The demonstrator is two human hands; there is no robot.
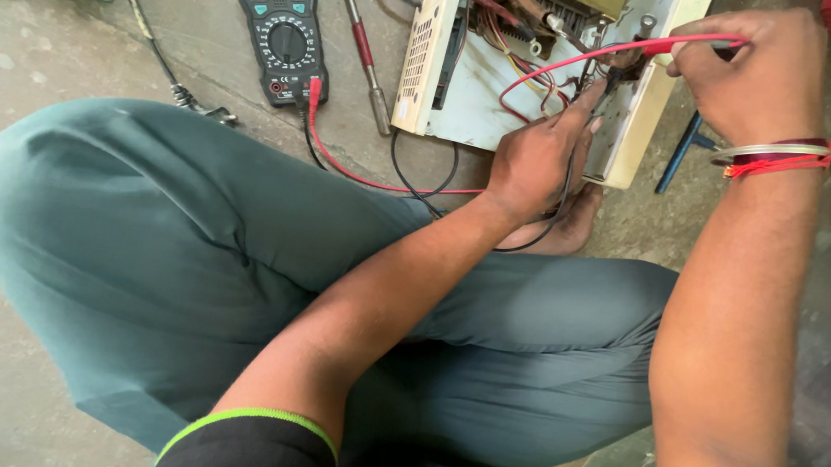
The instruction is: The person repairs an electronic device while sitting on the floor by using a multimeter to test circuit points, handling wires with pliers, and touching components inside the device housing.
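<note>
Head view | open cream casing [440, 69]: wires inside | left hand [533, 159] grips black probe [612, 82] | right hand [753, 70] grips red probe [689, 45]

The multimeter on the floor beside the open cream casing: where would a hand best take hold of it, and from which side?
Probably across the lower body of the multimeter, fingers on its two long sides, coming from above. It lies flat, face up, with its long sides free. The red lead and a black one plug into its bottom edge, so that end is crowded, and its top runs out of view.
</note>
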